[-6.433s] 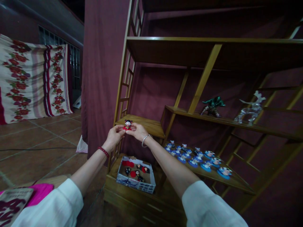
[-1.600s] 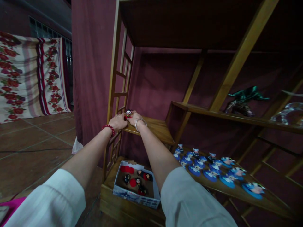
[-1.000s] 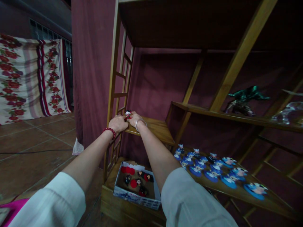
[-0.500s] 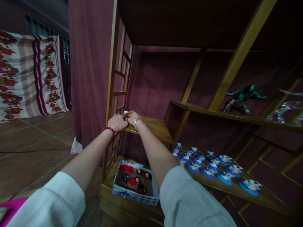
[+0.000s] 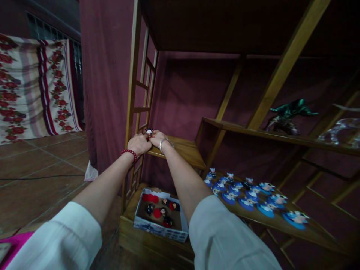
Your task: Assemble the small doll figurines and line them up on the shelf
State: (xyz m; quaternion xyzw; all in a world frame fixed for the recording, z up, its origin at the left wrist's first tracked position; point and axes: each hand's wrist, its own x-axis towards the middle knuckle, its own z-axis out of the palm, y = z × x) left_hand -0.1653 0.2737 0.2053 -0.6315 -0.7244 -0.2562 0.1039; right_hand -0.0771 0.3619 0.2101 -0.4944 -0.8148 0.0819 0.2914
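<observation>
In the head view, the left hand (image 5: 139,144) and the right hand (image 5: 158,138) are meeting at the near left corner of a small wooden shelf (image 5: 182,150), their fingers curling narrow around a tiny red-and-black figurine (image 5: 149,132). The figurine, glossy with a rounded head, is standing upright between the fingertips at about 12 o'clock from the left knuckles, over the shelf's smooth honey-coloured edge. A red bead bracelet (image 5: 129,152) is circling the left wrist and a thin silver bangle (image 5: 164,143) is hanging on the right; loose white sleeves are covering both forearms.

At 6 o'clock from the hands, a shallow cardboard box (image 5: 160,215) with printed blue-and-white walls is sitting on the bottom ledge, holding more small red and black pieces. At 4 o'clock, rows of blue round-based figurines (image 5: 247,193) are lining a sloping wooden board. At 3 o'clock, a shiny green sculpture (image 5: 288,116) is resting on a higher plank. Plum fabric is draping behind the frame.
</observation>
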